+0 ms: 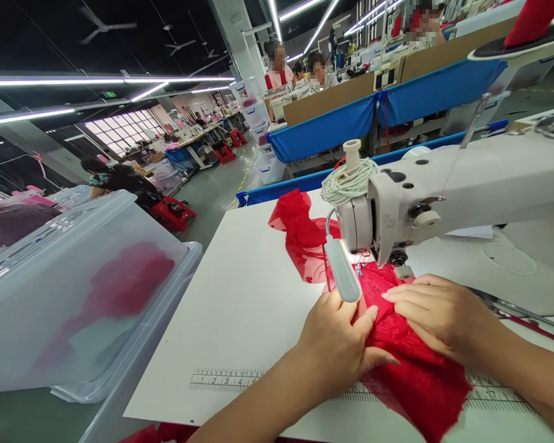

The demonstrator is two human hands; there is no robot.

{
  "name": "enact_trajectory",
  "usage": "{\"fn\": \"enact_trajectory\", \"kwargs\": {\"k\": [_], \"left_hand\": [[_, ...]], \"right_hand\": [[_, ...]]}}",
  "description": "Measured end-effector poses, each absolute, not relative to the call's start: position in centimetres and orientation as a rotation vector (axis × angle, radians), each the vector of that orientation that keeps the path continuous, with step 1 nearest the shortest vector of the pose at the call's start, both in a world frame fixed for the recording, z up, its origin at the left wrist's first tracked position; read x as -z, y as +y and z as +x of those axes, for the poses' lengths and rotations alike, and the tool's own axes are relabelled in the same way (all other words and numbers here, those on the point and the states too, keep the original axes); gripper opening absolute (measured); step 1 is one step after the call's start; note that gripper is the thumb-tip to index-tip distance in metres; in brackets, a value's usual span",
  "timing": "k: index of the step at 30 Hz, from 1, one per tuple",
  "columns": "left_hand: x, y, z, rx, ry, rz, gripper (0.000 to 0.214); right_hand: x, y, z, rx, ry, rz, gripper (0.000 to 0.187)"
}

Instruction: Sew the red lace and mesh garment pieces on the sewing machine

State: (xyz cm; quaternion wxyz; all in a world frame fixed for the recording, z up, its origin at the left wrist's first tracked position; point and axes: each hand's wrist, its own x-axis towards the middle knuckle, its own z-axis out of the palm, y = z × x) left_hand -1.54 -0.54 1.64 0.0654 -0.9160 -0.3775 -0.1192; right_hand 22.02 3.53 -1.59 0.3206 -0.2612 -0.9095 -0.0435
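Observation:
Red lace fabric runs from under the needle area of a white sewing machine towards me, and its near end hangs loosely over the ruler strip. My left hand is closed on the left side of the fabric, just below the small lamp, with some fingertips hidden. On the right side, my right hand keeps its fingers together and bent on the lace, its thumb out of sight. Beyond the needle, sheer red fabric lies bunched on the white table. The presser foot is mostly hidden.
A grey-white lamp on a bent neck stands close to my left fingers. Coiled pale cord sits on the machine head. A printed ruler crosses the table front. At left is a translucent bin; people work at machines behind.

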Motion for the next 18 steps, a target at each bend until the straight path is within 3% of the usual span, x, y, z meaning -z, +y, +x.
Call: {"fn": "enact_trajectory", "kwargs": {"k": [18], "left_hand": [[-0.7, -0.1, -1.3, 0.413, -1.146, -2.685, 0.081]], "right_hand": [[1.6, 4.3, 21.9, 0.196, -2.37, -0.716, 0.032]]}}
